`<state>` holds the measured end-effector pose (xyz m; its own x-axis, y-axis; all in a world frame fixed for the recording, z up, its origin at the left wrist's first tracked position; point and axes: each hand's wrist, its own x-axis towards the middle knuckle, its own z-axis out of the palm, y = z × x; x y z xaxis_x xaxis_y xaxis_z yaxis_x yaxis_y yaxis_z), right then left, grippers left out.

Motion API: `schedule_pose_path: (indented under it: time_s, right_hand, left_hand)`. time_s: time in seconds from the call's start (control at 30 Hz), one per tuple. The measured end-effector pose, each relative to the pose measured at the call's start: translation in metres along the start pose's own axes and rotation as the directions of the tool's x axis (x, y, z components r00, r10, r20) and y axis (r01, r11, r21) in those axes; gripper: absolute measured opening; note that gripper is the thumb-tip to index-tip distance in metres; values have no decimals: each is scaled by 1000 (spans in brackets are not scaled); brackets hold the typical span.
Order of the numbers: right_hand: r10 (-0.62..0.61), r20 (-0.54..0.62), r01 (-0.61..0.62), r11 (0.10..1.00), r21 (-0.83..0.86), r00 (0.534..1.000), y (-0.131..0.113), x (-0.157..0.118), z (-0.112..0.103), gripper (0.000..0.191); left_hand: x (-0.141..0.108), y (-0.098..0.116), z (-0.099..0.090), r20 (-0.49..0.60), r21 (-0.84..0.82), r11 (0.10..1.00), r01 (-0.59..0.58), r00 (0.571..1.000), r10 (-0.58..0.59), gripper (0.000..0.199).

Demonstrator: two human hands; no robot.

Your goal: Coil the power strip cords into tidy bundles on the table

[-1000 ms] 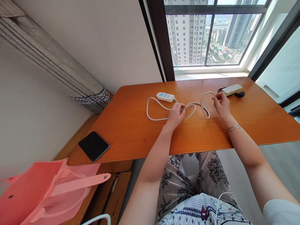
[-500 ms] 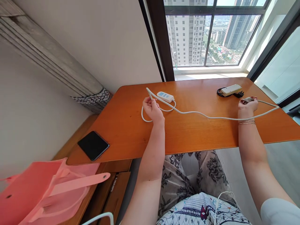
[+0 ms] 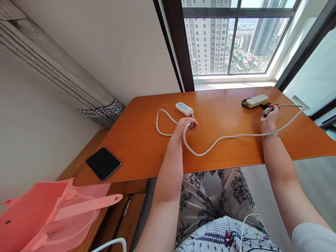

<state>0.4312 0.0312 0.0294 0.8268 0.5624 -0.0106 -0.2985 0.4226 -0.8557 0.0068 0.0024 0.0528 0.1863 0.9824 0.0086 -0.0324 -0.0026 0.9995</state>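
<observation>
A white cord (image 3: 236, 135) runs across the wooden table between my two hands. My left hand (image 3: 187, 124) is closed around it near the table's middle, fingers curled. Just beyond that hand lies a white block with blue markings (image 3: 184, 109), its cord leading out toward me. To the left, a loop of the same cord (image 3: 158, 122) rests on the wood. My right hand (image 3: 272, 114) is wrapped around a small pale end piece (image 3: 267, 111), which looks like a plug. Fingers partly cover it, and the cord bows out to the right from there.
A pale adapter-like block with a black cord (image 3: 257, 101) lies beyond my right hand. A black phone (image 3: 103, 163) sits at the table's left corner. Below it is a pink bag (image 3: 39, 213) beside open wooden drawers (image 3: 132, 213). The window (image 3: 236, 45) stands behind the table (image 3: 147, 154).
My left hand has moved right and slightly toward me with the cord, which now sags in a bend beside it. My right hand has shifted slightly left and up.
</observation>
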Motion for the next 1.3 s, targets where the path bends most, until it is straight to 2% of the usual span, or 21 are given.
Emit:
schedule_pose_path:
  time_s: [0.03, 0.1, 0.17, 0.27, 0.37, 0.43, 0.57, 0.67, 0.7, 0.77, 0.83, 0.9, 1.0, 1.07, 1.13, 1.2, 1.23, 1.3]
  right_hand:
    - [-5, -18, 5, 1000, 17, 1000, 2, 0, 1, 8]
    - [4, -95, 2, 998, 64, 995, 4, -2, 5, 8]
    - [6, -122, 3, 997, 72, 993, 5, -5, 10, 10]
    - [-16, -95, 22, 998, 64, 995, 7, -12, 17, 13]
    - [-29, -30, 30, 999, 29, 999, 9, -19, 19, 14]
    - [-43, 31, 43, 999, -22, 999, 11, -21, 19, 12]
    - [-75, 130, 92, 987, -132, 989, 14, -22, 18, 9]
    - [-87, 169, 120, 974, -193, 982, 13, -25, 18, 6]
    - [-103, 191, 143, 967, -210, 976, 13, -28, 18, 4]
    - [-154, 272, 225, 940, -257, 950, 11, -37, 19, 3]
    - [-193, 409, 341, 881, -329, 892, 9, -49, 20, 6]
    - [-195, 577, 479, 785, -393, 793, 8, -62, 20, 11]
    - [-148, 787, 686, 602, -409, 599, 7, -78, 20, 21]
    - [-77, 875, 791, 472, -390, 478, 7, -86, 20, 24]
    - [21, 921, 862, 343, -373, 390, 9, -91, 21, 21]
    - [111, 931, 896, 251, -365, 348, 9, -93, 22, 15]
    - [139, 927, 896, 243, -372, 347, 9, -94, 22, 12]
    - [154, 907, 846, 328, -421, 392, 7, -93, 23, 11]
  left_hand:
    - [-4, 2, 1, 144, 70, 997, 32, 989, -42, 26]
    - [-13, 8, 3, 355, 180, 982, 65, 926, -126, 20]
    - [-21, 16, 2, 464, 219, 973, 65, 871, -163, 31]
    - [-30, 27, -3, 579, 194, 980, 51, 800, -157, 50]
    - [-35, 33, -3, 696, 216, 972, 90, 685, -218, 64]
    - [-37, 33, 2, 706, 297, 948, 117, 641, -300, 59]
    - [-39, 27, 21, 620, 514, 849, 121, 631, -466, 45]
    - [-39, 22, 31, 609, 571, 810, 133, 593, -527, 45]
    - [-39, 21, 32, 606, 570, 809, 145, 591, -533, 46]
    - [-39, 19, 35, 583, 553, 814, 179, 615, -531, 48]
    - [-38, 18, 36, 549, 526, 823, 215, 653, -521, 48]
    - [-38, 16, 37, 530, 499, 834, 235, 679, -508, 48]
    - [-36, 13, 38, 530, 461, 856, 236, 700, -478, 48]
    - [-35, 11, 36, 529, 443, 865, 236, 710, -465, 49]
    - [-32, 9, 34, 528, 436, 868, 238, 714, -460, 50]
    - [-29, 7, 31, 517, 416, 880, 229, 736, -436, 52]
    - [-28, 6, 29, 507, 396, 892, 218, 758, -411, 53]
    - [-24, 5, 27, 474, 337, 924, 183, 815, -334, 54]
